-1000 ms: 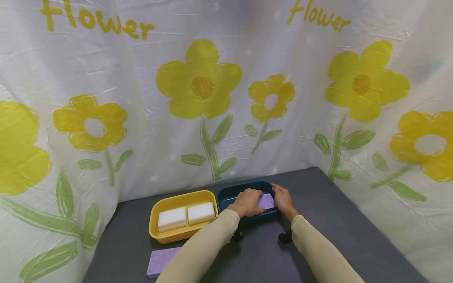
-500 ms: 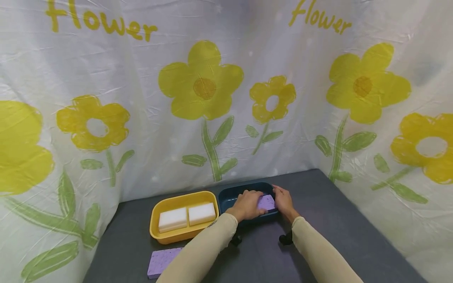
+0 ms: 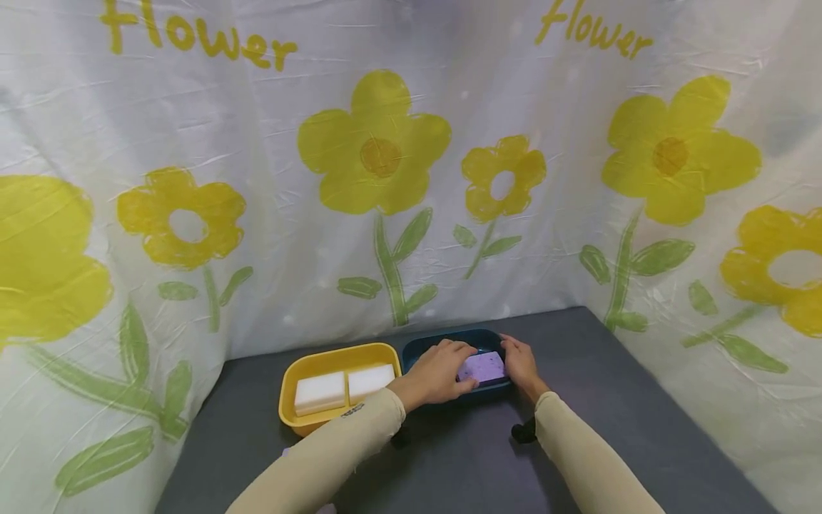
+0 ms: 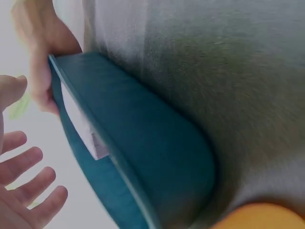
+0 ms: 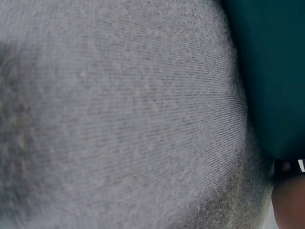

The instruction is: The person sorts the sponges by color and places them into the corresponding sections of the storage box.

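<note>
A dark teal tray (image 3: 420, 344) stands at the back of the table with a purple sponge (image 3: 483, 367) in its right part. My left hand (image 3: 439, 371) hovers at the sponge's left side; in the left wrist view its fingers (image 4: 35, 179) are spread and apart from the sponge. My right hand (image 3: 519, 363) grips the tray's right end, thumb side toward the rim. The right wrist view shows mostly grey cloth, the tray's wall (image 5: 274, 71) and a bit of skin at the corner.
A yellow divided tray (image 3: 292, 378) adjoins the teal one on the left, holding white sponges (image 3: 321, 392) in both compartments. My left sleeve (image 3: 327, 450) mostly covers another purple sponge on the table. A flower-printed curtain (image 3: 282, 307) stands behind the grey table (image 3: 462, 464).
My left hand has let go of the sponge in the teal tray and drawn back slightly left. The left forearm has swung left over the other purple sponge. The right hand stays on the tray.
</note>
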### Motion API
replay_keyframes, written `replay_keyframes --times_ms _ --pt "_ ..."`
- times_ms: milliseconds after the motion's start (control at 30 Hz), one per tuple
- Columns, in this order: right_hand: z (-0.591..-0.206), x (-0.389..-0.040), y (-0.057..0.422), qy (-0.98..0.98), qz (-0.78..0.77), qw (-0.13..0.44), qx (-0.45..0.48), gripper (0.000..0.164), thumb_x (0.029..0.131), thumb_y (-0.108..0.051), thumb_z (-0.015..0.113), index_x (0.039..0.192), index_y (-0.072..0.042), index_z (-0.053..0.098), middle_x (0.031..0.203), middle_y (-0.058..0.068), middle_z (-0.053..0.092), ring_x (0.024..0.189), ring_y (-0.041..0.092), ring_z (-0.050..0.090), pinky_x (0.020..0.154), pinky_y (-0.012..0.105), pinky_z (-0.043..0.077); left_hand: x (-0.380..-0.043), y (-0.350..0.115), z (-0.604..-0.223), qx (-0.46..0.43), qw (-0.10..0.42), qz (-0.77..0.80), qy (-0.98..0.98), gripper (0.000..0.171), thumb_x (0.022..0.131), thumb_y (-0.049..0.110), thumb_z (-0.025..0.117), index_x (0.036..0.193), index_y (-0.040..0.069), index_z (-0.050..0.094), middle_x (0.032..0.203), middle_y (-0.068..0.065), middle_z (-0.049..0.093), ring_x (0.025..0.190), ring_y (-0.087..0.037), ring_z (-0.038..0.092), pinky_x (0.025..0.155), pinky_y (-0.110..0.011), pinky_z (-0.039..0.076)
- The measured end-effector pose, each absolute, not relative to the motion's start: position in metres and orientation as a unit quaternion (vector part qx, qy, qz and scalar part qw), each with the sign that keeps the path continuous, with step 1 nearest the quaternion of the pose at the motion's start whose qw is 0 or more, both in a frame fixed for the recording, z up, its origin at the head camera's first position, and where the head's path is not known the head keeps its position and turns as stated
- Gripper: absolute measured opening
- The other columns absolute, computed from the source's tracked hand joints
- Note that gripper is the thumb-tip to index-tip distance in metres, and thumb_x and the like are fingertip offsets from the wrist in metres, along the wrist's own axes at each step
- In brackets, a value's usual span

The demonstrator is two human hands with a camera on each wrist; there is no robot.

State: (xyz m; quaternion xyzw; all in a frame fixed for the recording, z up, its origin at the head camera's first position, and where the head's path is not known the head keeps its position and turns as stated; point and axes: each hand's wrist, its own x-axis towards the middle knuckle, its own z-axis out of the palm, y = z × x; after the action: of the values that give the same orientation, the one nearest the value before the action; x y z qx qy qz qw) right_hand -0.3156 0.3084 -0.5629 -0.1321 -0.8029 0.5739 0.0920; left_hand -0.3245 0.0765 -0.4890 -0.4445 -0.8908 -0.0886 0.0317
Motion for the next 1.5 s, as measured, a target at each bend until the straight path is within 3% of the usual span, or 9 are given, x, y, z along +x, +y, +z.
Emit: replay_keyframes --times_ms 233,300,433,633,933,1133,1267,1400,1500 --pt "-0.560 -0.315 0.311 -0.801 0.579 0.081 -0.131 0.051 0.118 -0.021 0.033 0.161 0.000 0.050 0.146 0.029 0.056 0.071 0.016 0.046 0.071 0.029 0.041 -0.305 0.045 -0.470 -0.464 0.029 -0.050 -0.884 0.069 0.105 0.054 0.069 0.160 0.014 0.054 0.160 -0.005 0.059 0.148 -0.025 0.055 0.123 -0.041 0.045" --pt "-0.559 -0.315 0.311 -0.804 0.574 0.085 -0.130 0.051 0.118 -0.021 0.033 0.160 0.000 0.051 0.147 0.029 0.057 0.075 0.015 0.048 0.073 0.028 0.042 -0.302 0.037 -0.466 -0.467 0.027 -0.046 -0.883 0.072 0.104 0.055 0.069 0.160 0.013 0.054 0.161 -0.005 0.059 0.148 -0.024 0.055 0.124 -0.040 0.044" --pt "-0.557 -0.318 0.310 -0.809 0.565 0.094 -0.130 0.051 0.118 -0.021 0.031 0.159 0.001 0.053 0.151 0.030 0.058 0.096 0.028 0.055 0.085 0.034 0.044 -0.294 0.020 -0.460 -0.475 0.020 -0.046 -0.878 0.076 0.103 0.055 0.070 0.161 0.010 0.053 0.161 -0.008 0.059 0.149 -0.025 0.056 0.124 -0.040 0.045" --pt "-0.558 -0.319 0.310 -0.813 0.561 0.088 -0.129 0.052 0.119 -0.021 0.030 0.160 0.001 0.051 0.159 0.030 0.053 0.123 0.039 0.051 0.103 0.045 0.041 -0.283 -0.012 -0.449 -0.470 -0.014 -0.051 -0.881 0.080 0.100 0.057 0.073 0.161 0.010 0.052 0.162 -0.009 0.058 0.147 -0.025 0.058 0.119 -0.043 0.050" --pt "-0.556 -0.317 0.312 -0.815 0.557 0.090 -0.128 0.054 0.117 -0.022 0.028 0.160 0.003 0.050 0.158 0.031 0.053 0.114 0.034 0.053 0.097 0.041 0.041 -0.270 -0.054 -0.441 -0.464 -0.034 -0.055 -0.883 0.081 0.096 0.053 0.079 0.158 0.007 0.055 0.158 -0.010 0.062 0.144 -0.025 0.061 0.118 -0.044 0.051" --pt "-0.553 -0.313 0.312 -0.811 0.566 0.069 -0.128 0.052 0.118 -0.020 0.029 0.163 0.001 0.047 0.158 0.030 0.052 0.077 0.019 0.048 0.078 0.032 0.042 -0.259 -0.075 -0.438 -0.455 -0.058 -0.069 -0.886 0.083 0.095 0.055 0.080 0.159 0.008 0.055 0.158 -0.008 0.061 0.145 -0.024 0.059 0.120 -0.045 0.049" --pt "-0.554 -0.311 0.310 -0.807 0.573 0.062 -0.129 0.052 0.118 -0.019 0.029 0.163 0.001 0.046 0.159 0.031 0.050 0.066 0.014 0.043 0.069 0.029 0.041 -0.248 -0.090 -0.438 -0.457 -0.072 -0.074 -0.883 0.081 0.095 0.054 0.081 0.157 0.011 0.055 0.157 -0.005 0.062 0.142 -0.022 0.061 0.119 -0.045 0.050" --pt "-0.555 -0.311 0.309 -0.807 0.574 0.061 -0.129 0.052 0.119 -0.020 0.030 0.162 0.001 0.047 0.157 0.030 0.052 0.070 0.015 0.044 0.070 0.029 0.041 -0.237 -0.104 -0.439 -0.468 -0.079 -0.081 -0.876 0.082 0.094 0.052 0.083 0.159 0.012 0.054 0.155 -0.005 0.063 0.139 -0.018 0.062 0.118 -0.043 0.051" --pt "-0.557 -0.312 0.308 -0.809 0.571 0.059 -0.126 0.052 0.119 -0.020 0.029 0.163 0.001 0.047 0.160 0.030 0.050 0.087 0.023 0.052 0.080 0.034 0.043 -0.230 -0.115 -0.442 -0.472 -0.081 -0.082 -0.874 0.083 0.093 0.050 0.086 0.159 0.010 0.054 0.154 -0.006 0.064 0.137 -0.018 0.064 0.115 -0.041 0.053"
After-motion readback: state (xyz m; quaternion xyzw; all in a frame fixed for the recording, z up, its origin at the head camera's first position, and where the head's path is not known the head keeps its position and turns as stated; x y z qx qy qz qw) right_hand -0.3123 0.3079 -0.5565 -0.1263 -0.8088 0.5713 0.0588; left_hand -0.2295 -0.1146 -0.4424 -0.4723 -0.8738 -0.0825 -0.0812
